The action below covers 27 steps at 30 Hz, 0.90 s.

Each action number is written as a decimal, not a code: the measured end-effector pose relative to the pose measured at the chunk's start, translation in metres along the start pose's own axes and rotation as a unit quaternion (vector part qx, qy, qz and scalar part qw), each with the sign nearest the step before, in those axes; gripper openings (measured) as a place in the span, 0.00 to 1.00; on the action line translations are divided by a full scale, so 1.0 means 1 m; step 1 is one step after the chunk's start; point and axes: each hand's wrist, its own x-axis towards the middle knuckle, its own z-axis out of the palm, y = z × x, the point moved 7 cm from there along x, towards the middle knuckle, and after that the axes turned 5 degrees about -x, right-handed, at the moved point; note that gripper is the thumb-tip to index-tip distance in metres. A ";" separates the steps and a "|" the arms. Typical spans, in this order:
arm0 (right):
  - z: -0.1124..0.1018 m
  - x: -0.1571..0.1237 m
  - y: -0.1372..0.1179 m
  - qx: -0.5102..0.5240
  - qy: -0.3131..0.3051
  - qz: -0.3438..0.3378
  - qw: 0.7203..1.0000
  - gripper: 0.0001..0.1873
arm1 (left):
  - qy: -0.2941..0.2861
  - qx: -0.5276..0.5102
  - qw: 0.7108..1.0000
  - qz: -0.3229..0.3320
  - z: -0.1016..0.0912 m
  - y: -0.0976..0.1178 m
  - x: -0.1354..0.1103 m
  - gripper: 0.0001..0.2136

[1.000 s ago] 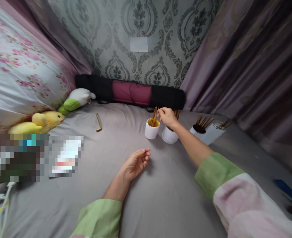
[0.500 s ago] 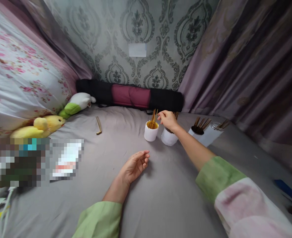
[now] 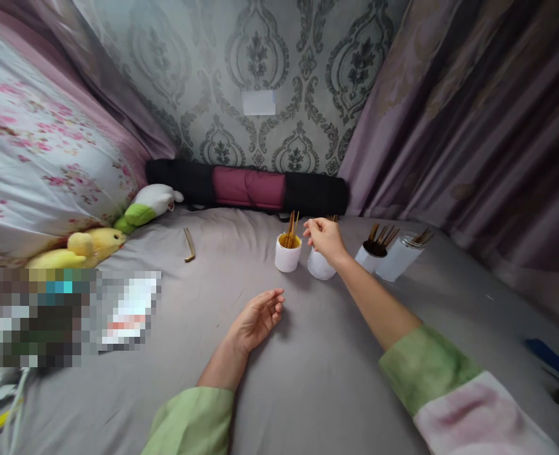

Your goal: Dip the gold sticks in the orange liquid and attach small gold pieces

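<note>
My right hand (image 3: 324, 239) hovers over a white cup (image 3: 321, 265), its thumb and fingers pinched together. Whatever may be between the fingertips is too small to make out. The hand hides most of that cup's mouth, though a few brown stick tips show behind it. Just left of the fingertips stands another white cup (image 3: 288, 258) with a yellow inside, holding several thin brown sticks (image 3: 291, 229). My left hand (image 3: 259, 319) rests on the grey sheet (image 3: 317, 373), palm turned inward, fingers loosely bent and apart from the thumb, holding nothing.
To the right stand a white cup of dark sticks (image 3: 370, 258) and a taller jar (image 3: 397, 259) with sticks. A bent brass-coloured piece (image 3: 189, 245) lies at left, near plush toys (image 3: 94, 245). A black and maroon roll (image 3: 248, 188) lies along the wall.
My right hand has shifted slightly down, away from the stick tips in the yellow-lined cup, with its fingers still pinched. My left hand stays put. The view has tilted a little.
</note>
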 end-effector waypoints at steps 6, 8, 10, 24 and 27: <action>0.008 -0.035 0.001 0.075 -0.019 0.018 0.997 0.16 | -0.004 -0.005 1.000 -0.002 0.000 -0.001 0.000 0.08; 0.012 -0.046 0.005 0.097 -0.024 0.036 0.994 0.18 | 0.000 -0.007 1.000 -0.003 0.000 -0.001 0.000 0.08; 0.017 -0.057 0.009 0.105 -0.028 0.036 0.993 0.20 | 0.004 -0.010 1.000 -0.004 0.000 -0.002 0.000 0.08; 0.042 -0.091 0.053 0.095 -0.023 0.121 0.988 0.20 | 0.003 -0.028 1.000 -0.006 0.002 -0.001 -0.001 0.06; 0.047 -0.096 0.062 0.086 -0.020 0.129 0.988 0.20 | 0.002 -0.028 1.000 -0.006 0.002 -0.001 -0.001 0.06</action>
